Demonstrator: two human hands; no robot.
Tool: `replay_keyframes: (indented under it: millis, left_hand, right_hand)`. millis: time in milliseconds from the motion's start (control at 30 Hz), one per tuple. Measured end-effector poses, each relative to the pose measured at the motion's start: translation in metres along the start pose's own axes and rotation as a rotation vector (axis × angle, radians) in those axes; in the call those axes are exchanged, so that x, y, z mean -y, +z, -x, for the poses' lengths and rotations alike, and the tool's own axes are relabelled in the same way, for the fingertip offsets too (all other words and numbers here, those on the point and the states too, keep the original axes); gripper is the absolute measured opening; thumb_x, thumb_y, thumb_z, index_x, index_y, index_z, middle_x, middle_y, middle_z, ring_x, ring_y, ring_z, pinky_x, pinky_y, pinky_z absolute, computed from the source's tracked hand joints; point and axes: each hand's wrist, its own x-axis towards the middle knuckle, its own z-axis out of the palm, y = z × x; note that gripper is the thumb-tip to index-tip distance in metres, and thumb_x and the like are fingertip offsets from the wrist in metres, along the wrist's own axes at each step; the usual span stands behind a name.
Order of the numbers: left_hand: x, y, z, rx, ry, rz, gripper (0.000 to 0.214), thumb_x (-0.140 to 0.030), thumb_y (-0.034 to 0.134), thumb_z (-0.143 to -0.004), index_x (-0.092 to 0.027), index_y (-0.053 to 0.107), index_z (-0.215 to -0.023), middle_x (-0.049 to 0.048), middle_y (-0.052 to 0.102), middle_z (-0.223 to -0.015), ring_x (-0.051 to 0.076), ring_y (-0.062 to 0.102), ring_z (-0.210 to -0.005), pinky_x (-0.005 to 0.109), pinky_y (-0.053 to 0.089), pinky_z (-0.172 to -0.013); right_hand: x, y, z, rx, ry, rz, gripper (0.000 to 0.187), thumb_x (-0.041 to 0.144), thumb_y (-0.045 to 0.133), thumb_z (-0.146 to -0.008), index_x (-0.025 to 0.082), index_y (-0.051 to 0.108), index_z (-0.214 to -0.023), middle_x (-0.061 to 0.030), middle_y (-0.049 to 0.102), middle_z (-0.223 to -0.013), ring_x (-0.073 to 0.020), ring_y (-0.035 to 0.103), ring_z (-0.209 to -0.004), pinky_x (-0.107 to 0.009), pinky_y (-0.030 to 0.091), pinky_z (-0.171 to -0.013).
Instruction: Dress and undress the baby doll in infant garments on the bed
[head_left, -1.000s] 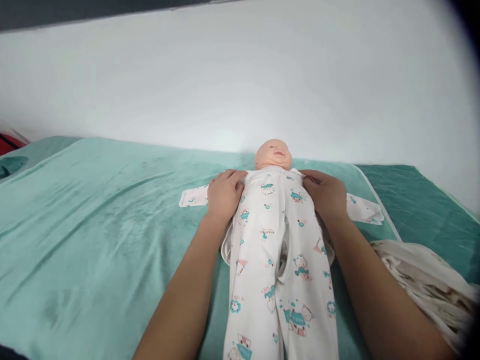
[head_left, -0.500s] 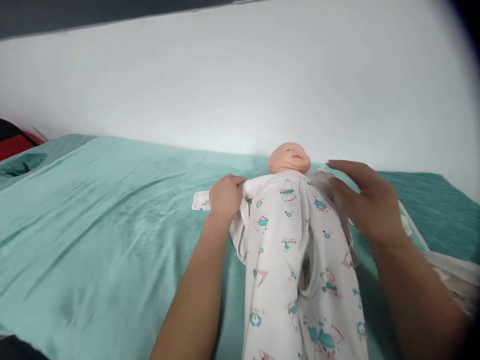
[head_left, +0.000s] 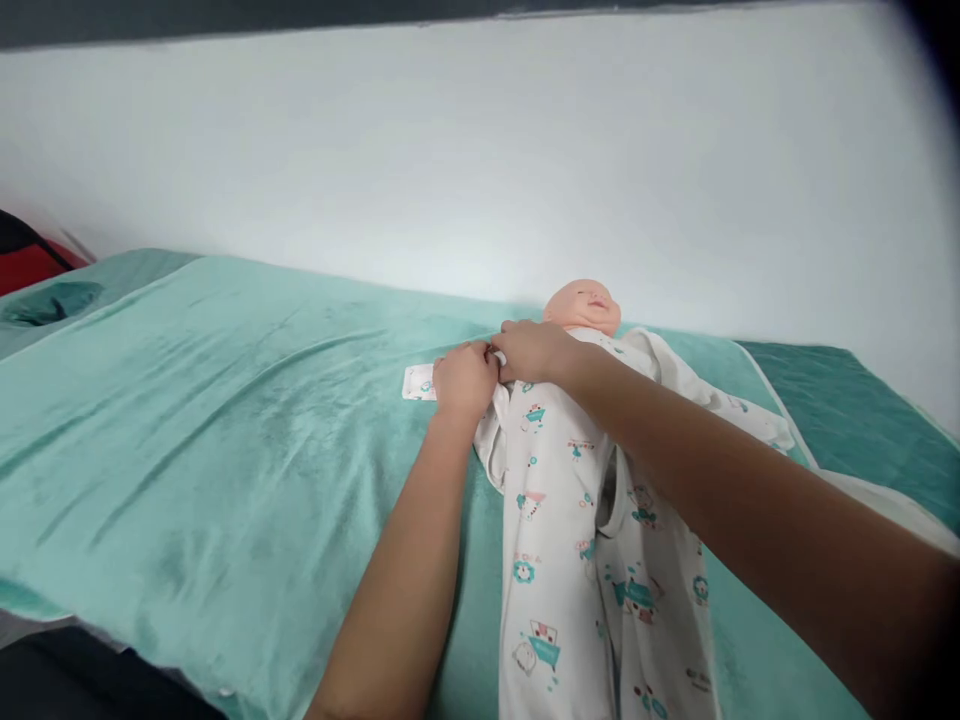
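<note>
A baby doll point(head_left: 583, 305) lies on its back on a teal blanket point(head_left: 225, 420), head toward the wall. A white romper with teal cartoon prints point(head_left: 577, 520) covers its body and legs. My left hand point(head_left: 463, 380) is closed on the romper fabric at the doll's shoulder, beside the flat left sleeve point(head_left: 418, 382). My right hand point(head_left: 531, 350) has crossed over the doll's chest and pinches the same fabric, touching my left hand. The other sleeve point(head_left: 750, 415) lies spread to the right.
A white wall runs close behind the doll's head. Crumpled pale cloth point(head_left: 892, 505) lies at the right edge. A red and dark object point(head_left: 26, 262) sits at the far left. The blanket's front edge drops off at bottom left.
My right hand left the doll's right side, lifted, and crossed over the chest to meet my left hand. The left hand stayed at the shoulder. The view shifted left.
</note>
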Motion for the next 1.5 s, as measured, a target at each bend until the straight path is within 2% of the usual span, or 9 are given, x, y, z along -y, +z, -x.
replay_keyframes:
  millis: [167, 400, 500, 633, 767, 967, 1133, 1300, 1500]
  left_hand:
    - [0.0, 0.002, -0.003, -0.003, 0.015, 0.007, 0.03, -0.024, 0.044, -0.091, -0.026, 0.073, -0.098, 0.008, 0.075, -0.101, 0.025, 0.068, -0.096, 0.035, 0.044, -0.079]
    - [0.002, -0.004, 0.008, -0.099, 0.0, 0.104, 0.039, -0.027, 0.038, -0.097, -0.027, 0.07, -0.118, 0.008, 0.073, -0.109, 0.026, 0.067, -0.101, 0.033, 0.045, -0.079]
    - [0.006, -0.007, 0.016, -0.138, 0.029, 0.144, 0.042, -0.022, 0.036, -0.096, -0.028, 0.067, -0.123, 0.0073, 0.072, -0.111, 0.024, 0.066, -0.103, 0.033, 0.045, -0.08]
    - [0.011, -0.009, 0.026, -0.099, -0.001, 0.187, 0.044, -0.015, 0.039, -0.092, -0.032, 0.068, -0.121, 0.0053, 0.07, -0.113, 0.022, 0.065, -0.105, 0.031, 0.045, -0.083]
    - [0.014, -0.011, 0.03, -0.041, -0.025, 0.182, 0.043, -0.017, 0.042, -0.092, -0.034, 0.066, -0.123, 0.0059, 0.069, -0.112, 0.023, 0.066, -0.101, 0.032, 0.045, -0.08]
    - [0.012, -0.011, 0.03, -0.017, 0.028, 0.048, 0.043, -0.012, 0.041, -0.09, -0.027, 0.06, -0.125, 0.0099, 0.067, -0.112, 0.027, 0.064, -0.104, 0.035, 0.045, -0.08]
    - [0.007, -0.009, 0.03, -0.054, 0.046, -0.043, 0.042, -0.014, 0.045, -0.089, -0.025, 0.054, -0.128, 0.0114, 0.064, -0.122, 0.03, 0.056, -0.118, 0.045, 0.042, -0.097]
    - [0.0, -0.002, 0.029, -0.036, 0.15, -0.067, 0.046, -0.02, 0.053, -0.089, -0.028, 0.05, -0.134, 0.0108, 0.061, -0.128, 0.03, 0.051, -0.124, 0.053, 0.027, -0.112]
    - [-0.006, 0.006, 0.029, -0.068, 0.229, -0.084, 0.041, -0.033, 0.058, -0.09, -0.025, 0.052, -0.129, 0.0104, 0.063, -0.124, 0.03, 0.053, -0.117, 0.046, 0.036, -0.102]
  right_hand:
    - [-0.001, -0.004, -0.004, 0.098, 0.046, -0.015, 0.026, 0.033, 0.056, -0.083, 0.023, 0.07, -0.103, -0.0078, 0.073, -0.094, -0.0243, 0.066, -0.08, -0.033, 0.045, -0.066]
    - [-0.021, -0.009, 0.014, -0.001, 0.027, -0.028, 0.039, 0.052, 0.054, -0.088, 0.03, 0.064, -0.118, -0.0055, 0.073, -0.1, -0.0241, 0.067, -0.086, -0.031, 0.041, -0.067]
    - [-0.033, -0.018, 0.03, -0.016, 0.051, -0.058, 0.034, 0.051, 0.051, -0.091, 0.033, 0.064, -0.116, -0.0031, 0.072, -0.102, -0.0223, 0.065, -0.083, -0.031, 0.039, -0.067]
    - [-0.048, -0.033, 0.054, -0.066, 0.144, -0.067, 0.029, 0.052, 0.053, -0.09, 0.029, 0.069, -0.101, -0.0033, 0.071, -0.095, -0.0222, 0.063, -0.08, -0.033, 0.039, -0.072]
    - [-0.054, -0.038, 0.071, -0.097, 0.185, -0.079, 0.032, 0.053, 0.052, -0.091, 0.029, 0.07, -0.101, -0.0042, 0.071, -0.094, -0.0239, 0.063, -0.087, -0.034, 0.04, -0.077]
    - [-0.044, -0.029, 0.064, -0.127, 0.152, -0.093, 0.037, 0.054, 0.051, -0.091, 0.03, 0.066, -0.115, -0.0046, 0.071, -0.103, -0.0235, 0.063, -0.089, -0.032, 0.04, -0.075]
    - [-0.032, -0.016, 0.047, -0.089, 0.096, -0.138, 0.041, 0.055, 0.05, -0.091, 0.031, 0.063, -0.121, -0.0042, 0.07, -0.114, -0.0232, 0.065, -0.092, -0.031, 0.041, -0.073]
    - [-0.021, -0.003, 0.033, -0.078, 0.036, -0.112, 0.043, 0.052, 0.05, -0.09, 0.03, 0.061, -0.125, -0.0062, 0.068, -0.12, -0.0273, 0.064, -0.104, -0.033, 0.044, -0.076]
    - [-0.035, 0.002, 0.052, -0.109, -0.013, -0.277, 0.045, 0.046, 0.046, -0.094, 0.025, 0.058, -0.132, -0.008, 0.064, -0.131, -0.0284, 0.06, -0.117, -0.041, 0.046, -0.097]
